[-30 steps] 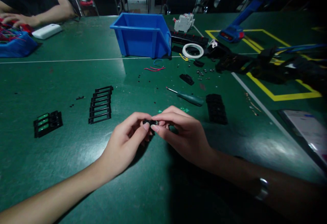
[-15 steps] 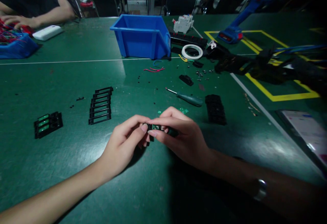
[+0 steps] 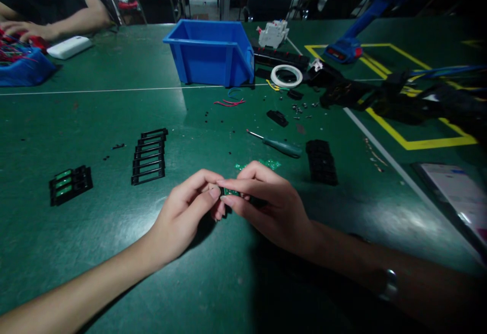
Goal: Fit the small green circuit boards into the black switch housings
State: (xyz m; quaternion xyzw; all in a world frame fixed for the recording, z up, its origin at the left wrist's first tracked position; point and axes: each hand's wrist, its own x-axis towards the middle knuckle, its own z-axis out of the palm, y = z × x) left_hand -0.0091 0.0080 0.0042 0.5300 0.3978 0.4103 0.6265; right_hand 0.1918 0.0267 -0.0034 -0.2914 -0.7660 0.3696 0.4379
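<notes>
My left hand [image 3: 186, 214] and my right hand [image 3: 272, 204] meet just above the green table [image 3: 114, 242], fingertips pinched together on a small black part with a green circuit board [image 3: 229, 192] in it. Most of the part is hidden by my fingers. A row of empty black frames [image 3: 149, 155] lies to the left. Further left sit black frames with green boards in them [image 3: 70, 185]. A stack of black parts [image 3: 321, 161] lies to the right, and a green-handled screwdriver [image 3: 279, 144] lies just beyond my hands.
A blue bin [image 3: 211, 52] stands at the back centre, with a white tape roll [image 3: 286, 75], loose screws [image 3: 302, 108] and red wires [image 3: 230, 102] near it. Another person's arms [image 3: 61, 24] rest at the far left by a white box [image 3: 69, 46]. Black cables [image 3: 399, 98] crowd the right.
My hands have shifted slightly lower and turned the small part between the fingertips; the green board now shows. Everything else on the table stays put.
</notes>
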